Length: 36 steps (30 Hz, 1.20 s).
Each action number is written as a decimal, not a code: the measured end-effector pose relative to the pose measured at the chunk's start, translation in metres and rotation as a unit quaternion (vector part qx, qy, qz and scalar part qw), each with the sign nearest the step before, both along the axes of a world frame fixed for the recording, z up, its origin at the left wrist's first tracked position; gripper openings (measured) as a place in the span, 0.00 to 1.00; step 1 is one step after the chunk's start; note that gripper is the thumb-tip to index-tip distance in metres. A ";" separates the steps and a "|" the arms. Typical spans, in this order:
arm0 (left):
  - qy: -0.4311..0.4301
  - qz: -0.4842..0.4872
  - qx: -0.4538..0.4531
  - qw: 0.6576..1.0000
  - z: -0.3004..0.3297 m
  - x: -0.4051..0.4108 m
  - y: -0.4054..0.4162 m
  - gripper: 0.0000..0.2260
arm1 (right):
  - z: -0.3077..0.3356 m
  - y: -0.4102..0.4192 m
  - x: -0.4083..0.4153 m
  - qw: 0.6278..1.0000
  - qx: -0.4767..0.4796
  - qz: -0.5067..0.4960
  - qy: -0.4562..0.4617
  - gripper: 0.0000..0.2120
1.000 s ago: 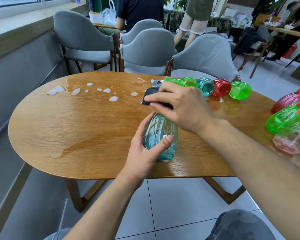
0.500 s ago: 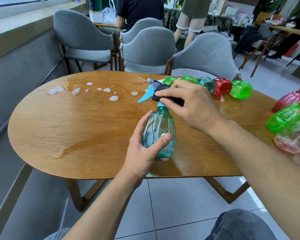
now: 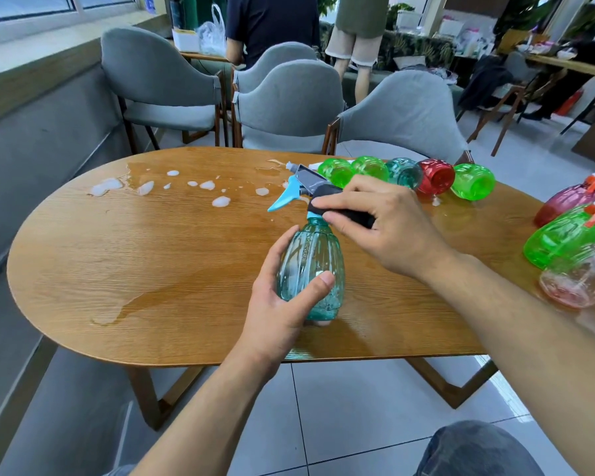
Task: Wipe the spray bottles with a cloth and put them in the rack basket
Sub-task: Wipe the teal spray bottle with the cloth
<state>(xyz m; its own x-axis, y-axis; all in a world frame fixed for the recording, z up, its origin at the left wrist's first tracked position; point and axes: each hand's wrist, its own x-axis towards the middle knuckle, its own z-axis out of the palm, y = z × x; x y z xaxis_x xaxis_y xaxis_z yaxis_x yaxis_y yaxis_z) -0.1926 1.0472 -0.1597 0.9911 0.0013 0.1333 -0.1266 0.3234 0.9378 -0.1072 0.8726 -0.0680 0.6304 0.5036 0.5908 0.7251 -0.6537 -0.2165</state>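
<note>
Head view showed a ribbed, translucent teal plastic spray bottle (image 3: 311, 269) with a light-blue trigger, upright near the front edge of the oval wood-grain table (image 3: 152, 255). The left hand (image 3: 282, 304) gripped its rounded belly, thumb across the front. The right hand (image 3: 385, 225) pinched a dark folded cloth (image 3: 352, 214) against the bottle's neck. Foam blobs (image 3: 220, 201) dotted the wet tabletop beyond.

Frame edge cuts off right-side bottles (image 3: 577, 235).
</note>
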 end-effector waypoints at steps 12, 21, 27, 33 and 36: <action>-0.015 -0.012 0.017 1.000 -0.003 0.000 -0.002 0.32 | 0.052 0.025 0.041 0.978 0.091 -0.035 0.182 0.09; -0.010 -0.013 0.024 1.000 -0.006 -0.004 -0.005 0.32 | 0.057 0.011 0.033 0.964 0.048 -0.043 0.259 0.08; 0.008 0.002 -0.002 1.000 -0.002 -0.002 -0.001 0.32 | 0.059 -0.004 0.019 0.960 0.001 -0.060 0.275 0.10; 0.015 -0.004 0.009 1.000 -0.001 -0.002 -0.003 0.32 | 0.066 -0.003 0.030 0.961 0.013 -0.129 0.246 0.06; 0.008 -0.002 0.012 1.000 0.001 -0.001 -0.004 0.32 | 0.065 0.017 0.031 0.978 0.066 -0.118 0.159 0.08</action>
<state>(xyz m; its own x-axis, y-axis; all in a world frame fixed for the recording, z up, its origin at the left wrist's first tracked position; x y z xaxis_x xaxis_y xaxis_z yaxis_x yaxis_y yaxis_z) -0.1940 1.0437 -0.1591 0.9930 -0.0049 0.1176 -0.1107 0.3020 0.9469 -0.0766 0.8897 -0.0034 0.8824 0.2535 0.3964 0.4392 -0.7462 -0.5003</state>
